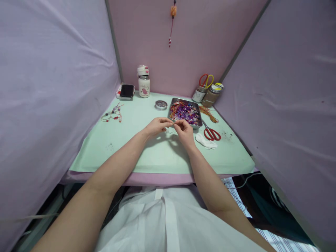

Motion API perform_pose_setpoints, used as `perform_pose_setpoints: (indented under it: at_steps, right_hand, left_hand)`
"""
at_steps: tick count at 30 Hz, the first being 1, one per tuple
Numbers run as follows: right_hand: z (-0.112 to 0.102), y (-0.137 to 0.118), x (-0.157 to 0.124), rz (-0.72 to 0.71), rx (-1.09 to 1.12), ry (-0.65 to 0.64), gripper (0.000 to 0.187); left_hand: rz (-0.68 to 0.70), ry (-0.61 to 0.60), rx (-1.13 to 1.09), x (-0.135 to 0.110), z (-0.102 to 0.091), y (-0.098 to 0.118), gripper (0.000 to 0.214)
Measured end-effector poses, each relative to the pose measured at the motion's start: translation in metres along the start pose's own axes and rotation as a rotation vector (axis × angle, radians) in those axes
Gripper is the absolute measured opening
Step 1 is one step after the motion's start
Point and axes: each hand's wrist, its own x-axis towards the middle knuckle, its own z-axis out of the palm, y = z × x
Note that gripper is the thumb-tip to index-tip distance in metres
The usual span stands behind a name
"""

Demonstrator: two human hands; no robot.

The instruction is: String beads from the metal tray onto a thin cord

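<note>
My left hand (158,126) and my right hand (185,132) meet fingertip to fingertip above the table, just in front of a metal tray (198,126). Both are closed in a pinch, and what lies between the fingertips is too small to make out. A faint, pale strand seems to hang beneath them. Purple, orange and clear beads (184,112) fill the tray. To the right of my right hand lie red-handled scissors (212,134) and a crumpled white cloth (206,141).
Beaded red cords (112,113) lie at the left. Along the back stand a phone (127,91), a white bottle (144,85), a small round container (161,104), a jar with scissors (198,94) and a lidded jar (210,96). Orange threads (209,114) lie beside the tray. Fabric walls enclose the table.
</note>
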Motion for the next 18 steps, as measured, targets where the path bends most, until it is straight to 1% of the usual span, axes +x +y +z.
perform_pose_setpoints:
  at_steps: [6,8,10,12,14,18]
  right_hand:
    - [-0.001,0.001,0.000,0.004,-0.020,-0.021,0.015]
    - [0.000,0.001,0.000,-0.013,-0.046,-0.017,0.014]
    - [0.001,0.001,-0.001,-0.037,-0.086,-0.015,0.014]
    - [0.001,0.001,-0.002,-0.048,-0.104,-0.012,0.014]
    - [0.002,0.000,-0.002,-0.040,-0.088,-0.003,0.014]
    - [0.001,0.003,-0.001,0.002,-0.042,0.011,0.017]
  left_hand:
    - [0.052,0.023,0.130,0.002,-0.001,-0.003,0.021]
    - [0.134,0.056,0.221,0.001,0.001,-0.002,0.020]
    - [0.255,0.119,0.337,0.000,0.003,0.001,0.016]
    - [0.340,0.173,0.426,-0.001,0.006,0.003,0.013]
    - [0.355,0.199,0.456,-0.002,0.007,0.006,0.012]
    - [0.321,0.203,0.436,-0.003,0.007,0.007,0.011]
